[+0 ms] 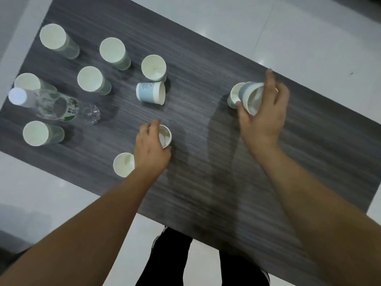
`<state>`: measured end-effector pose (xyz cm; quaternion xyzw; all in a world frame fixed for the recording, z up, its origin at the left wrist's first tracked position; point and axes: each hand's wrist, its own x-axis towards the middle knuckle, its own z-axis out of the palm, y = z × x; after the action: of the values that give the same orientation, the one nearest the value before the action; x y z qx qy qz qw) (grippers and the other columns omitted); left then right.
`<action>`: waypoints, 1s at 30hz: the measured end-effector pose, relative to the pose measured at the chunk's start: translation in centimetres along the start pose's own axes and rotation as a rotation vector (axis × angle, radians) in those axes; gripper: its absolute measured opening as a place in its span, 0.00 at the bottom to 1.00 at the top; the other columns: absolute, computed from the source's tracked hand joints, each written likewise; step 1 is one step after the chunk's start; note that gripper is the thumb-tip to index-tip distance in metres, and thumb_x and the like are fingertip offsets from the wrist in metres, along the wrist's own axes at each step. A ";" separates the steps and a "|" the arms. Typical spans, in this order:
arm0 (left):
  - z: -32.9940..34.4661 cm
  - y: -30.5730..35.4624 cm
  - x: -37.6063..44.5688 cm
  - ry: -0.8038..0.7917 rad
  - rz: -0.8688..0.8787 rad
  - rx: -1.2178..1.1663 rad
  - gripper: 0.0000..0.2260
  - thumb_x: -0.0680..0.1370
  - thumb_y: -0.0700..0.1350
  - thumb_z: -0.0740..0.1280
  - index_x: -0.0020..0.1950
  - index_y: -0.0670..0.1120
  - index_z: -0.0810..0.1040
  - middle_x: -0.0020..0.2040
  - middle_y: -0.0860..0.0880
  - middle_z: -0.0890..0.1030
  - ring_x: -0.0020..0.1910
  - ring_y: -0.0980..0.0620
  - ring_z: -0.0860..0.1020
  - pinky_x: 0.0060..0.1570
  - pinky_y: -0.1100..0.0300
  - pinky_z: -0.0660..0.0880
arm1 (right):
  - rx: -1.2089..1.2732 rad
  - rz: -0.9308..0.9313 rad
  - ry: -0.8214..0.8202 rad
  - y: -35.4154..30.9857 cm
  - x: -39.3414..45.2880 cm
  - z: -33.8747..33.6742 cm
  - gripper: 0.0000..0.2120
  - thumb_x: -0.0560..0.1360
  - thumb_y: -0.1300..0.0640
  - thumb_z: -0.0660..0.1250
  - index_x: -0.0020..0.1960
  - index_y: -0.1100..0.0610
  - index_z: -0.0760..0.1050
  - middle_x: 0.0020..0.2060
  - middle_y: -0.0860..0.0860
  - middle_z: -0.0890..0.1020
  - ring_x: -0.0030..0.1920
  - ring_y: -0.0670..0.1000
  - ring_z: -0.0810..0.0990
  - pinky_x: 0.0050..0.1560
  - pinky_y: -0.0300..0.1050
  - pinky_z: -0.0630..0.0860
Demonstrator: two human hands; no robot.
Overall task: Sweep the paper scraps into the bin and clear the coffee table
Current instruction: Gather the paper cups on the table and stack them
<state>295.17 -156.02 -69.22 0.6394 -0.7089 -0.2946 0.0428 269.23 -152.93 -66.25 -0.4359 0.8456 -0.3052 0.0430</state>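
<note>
Clearing was under way: the right hand (262, 112) gripped a tilted pale-blue paper cup (252, 98) over a standing one, the left hand (151, 146) clasped a white-rimmed paper cup (165, 136) on the dark wood-grain worktop (206, 141). Next, probably nesting them. No scraps or bin were visible.

Both bare forearms reach forward over the dark grey wood-grain coffee table (206, 83). The left hand (151, 148), near the table's near edge, curls fingers and thumb round a small white paper cup (165, 136). The right hand (262, 112), further toward the table's far edge, grips a tilted pale blue paper cup (250, 98), index finger raised, thumb at its rim.
</note>
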 end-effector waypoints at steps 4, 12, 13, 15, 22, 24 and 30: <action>-1.1 0.5 -0.5 0.075 -0.002 -0.050 0.34 0.69 0.46 0.73 0.73 0.47 0.66 0.64 0.43 0.71 0.61 0.44 0.70 0.57 0.56 0.66 | -0.104 0.079 -0.405 1.1 0.5 2.2 0.38 0.70 0.59 0.77 0.76 0.52 0.64 0.68 0.58 0.68 0.63 0.60 0.74 0.61 0.48 0.72; -6.4 -3.1 -4.4 0.393 -0.158 -0.044 0.36 0.64 0.54 0.73 0.70 0.53 0.66 0.61 0.47 0.71 0.58 0.51 0.64 0.53 0.56 0.66 | -0.167 0.128 -0.465 -2.3 -4.0 3.8 0.36 0.69 0.56 0.75 0.74 0.53 0.67 0.64 0.62 0.70 0.56 0.65 0.77 0.57 0.53 0.75; -6.5 -4.0 -5.0 0.387 -0.184 -0.015 0.35 0.64 0.54 0.74 0.70 0.52 0.67 0.60 0.46 0.71 0.57 0.50 0.65 0.54 0.54 0.68 | -0.169 0.136 -0.472 -2.9 -4.8 4.0 0.36 0.69 0.55 0.75 0.75 0.53 0.66 0.64 0.61 0.70 0.56 0.65 0.77 0.57 0.53 0.75; -6.0 -5.7 -6.2 0.310 -0.226 0.038 0.34 0.64 0.53 0.74 0.68 0.50 0.68 0.60 0.45 0.72 0.56 0.46 0.68 0.54 0.50 0.70 | -0.160 0.150 -0.504 -4.2 -6.2 4.3 0.37 0.69 0.54 0.75 0.75 0.52 0.65 0.64 0.61 0.70 0.56 0.65 0.77 0.57 0.53 0.75; -2.7 -10.0 -9.1 0.117 -0.320 -0.079 0.32 0.69 0.48 0.77 0.68 0.42 0.67 0.62 0.42 0.70 0.57 0.40 0.72 0.55 0.46 0.74 | -0.031 0.230 -0.620 -8.4 -9.5 5.4 0.37 0.69 0.51 0.76 0.75 0.50 0.66 0.64 0.56 0.72 0.59 0.58 0.76 0.55 0.43 0.68; -2.9 -10.5 -8.5 0.134 -0.403 -0.140 0.32 0.69 0.49 0.77 0.67 0.44 0.66 0.60 0.44 0.71 0.57 0.41 0.73 0.53 0.47 0.75 | 0.109 0.345 -0.498 -9.6 -8.6 5.6 0.38 0.68 0.48 0.78 0.74 0.52 0.67 0.64 0.53 0.76 0.62 0.54 0.76 0.61 0.46 0.71; -5.4 -10.4 -3.0 0.321 -0.313 -0.184 0.33 0.67 0.48 0.76 0.67 0.50 0.64 0.59 0.46 0.70 0.53 0.46 0.73 0.48 0.57 0.69 | 0.674 0.794 -0.310 -12.2 -2.7 8.8 0.31 0.69 0.58 0.77 0.69 0.56 0.69 0.53 0.46 0.78 0.55 0.52 0.81 0.51 0.48 0.82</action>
<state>307.21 -155.29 -68.70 0.7735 -0.5555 -0.2556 0.1666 282.59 -160.37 -67.15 -0.0850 0.7842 -0.4517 0.4168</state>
